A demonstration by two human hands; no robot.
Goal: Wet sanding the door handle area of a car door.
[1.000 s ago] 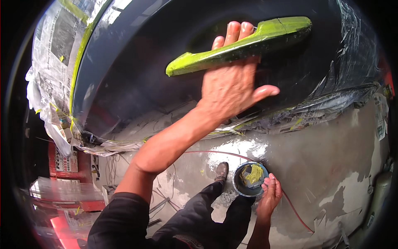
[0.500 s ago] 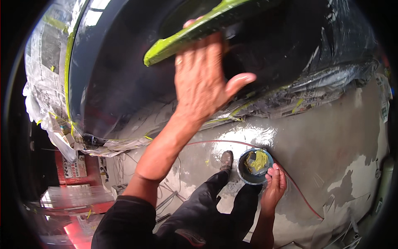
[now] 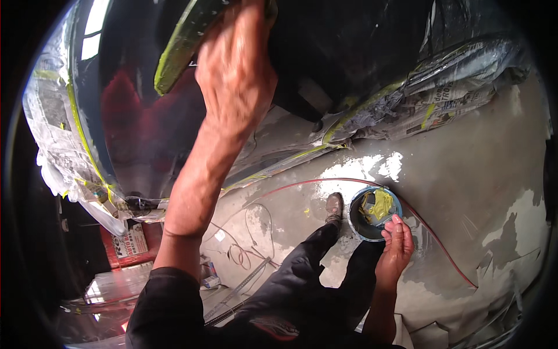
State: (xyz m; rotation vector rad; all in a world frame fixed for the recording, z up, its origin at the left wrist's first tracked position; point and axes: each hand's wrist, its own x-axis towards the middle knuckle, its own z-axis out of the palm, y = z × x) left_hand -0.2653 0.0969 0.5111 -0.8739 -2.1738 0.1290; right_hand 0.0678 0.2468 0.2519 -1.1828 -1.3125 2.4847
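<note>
A dark, glossy car panel (image 3: 136,148), apparently wet, fills the upper part of the view. On it, a long lime-green strip (image 3: 174,58) with droplets runs up out of frame; it may be a taped-over handle. My left hand (image 3: 235,84) reaches up beside the strip, overlapping its right edge. Its fingertips are cut off or hidden, so I cannot tell what they grip. Lower right, my right hand (image 3: 396,244) is held with fingers curled and tips together, in front of the rim of a blue-grey bucket (image 3: 353,228). Crumpled yellow pieces (image 3: 382,205) lie inside the bucket.
Newspaper and plastic masking (image 3: 444,104) line the panel's lower edge. A thin red hose (image 3: 436,241) curves over the wet concrete floor (image 3: 465,163). Left of my legs lie cables (image 3: 244,256) and a metal strip (image 3: 247,285). A red object (image 3: 113,241) stands at the lower left.
My view has turned, so panel and bucket sit differently. My left hand now lies to the right of the strip's lower end, its thumb no longer showing. My right hand keeps its pose.
</note>
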